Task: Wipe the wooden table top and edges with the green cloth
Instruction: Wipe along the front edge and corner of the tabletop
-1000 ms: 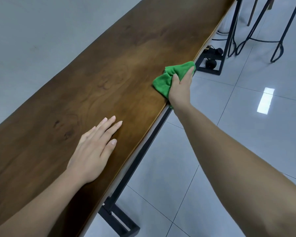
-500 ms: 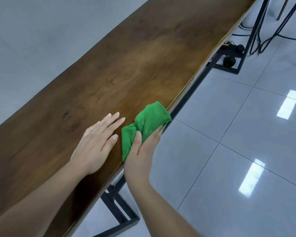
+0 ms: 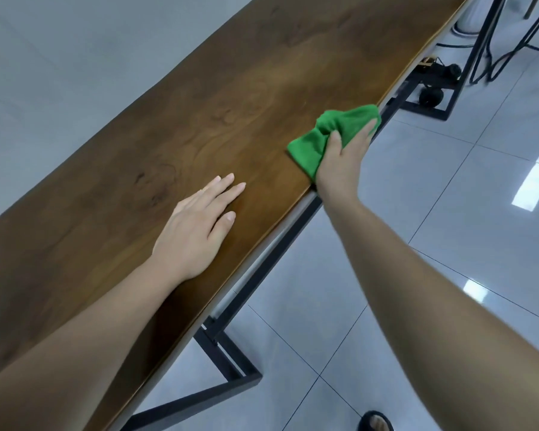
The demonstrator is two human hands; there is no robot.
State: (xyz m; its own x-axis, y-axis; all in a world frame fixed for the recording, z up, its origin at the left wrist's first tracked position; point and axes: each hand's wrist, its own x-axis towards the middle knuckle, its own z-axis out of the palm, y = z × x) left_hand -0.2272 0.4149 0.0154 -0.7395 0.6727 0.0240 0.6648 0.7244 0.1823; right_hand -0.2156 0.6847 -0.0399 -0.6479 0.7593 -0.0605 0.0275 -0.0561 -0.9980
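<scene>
A long, narrow wooden table top point(image 3: 231, 98) runs from lower left to upper right. My right hand point(image 3: 343, 157) grips the bunched green cloth point(image 3: 318, 141) and presses it over the table's right edge, thumb on top and fingers wrapped down the side. My left hand point(image 3: 196, 231) lies flat on the wood nearer to me, palm down with fingers spread, a short way left of the cloth and holding nothing.
Black metal frame legs point(image 3: 231, 365) stand under the table on the glossy grey tiled floor point(image 3: 448, 213). Cables and a small wheeled object point(image 3: 430, 98) lie by the far leg, with other thin black legs at top right. A sandalled foot point(image 3: 375, 423) shows at the bottom edge.
My right hand slid the cloth along the right edge toward me, close to my left hand, and has now pushed it back away along the edge. The left hand stayed flat in place.
</scene>
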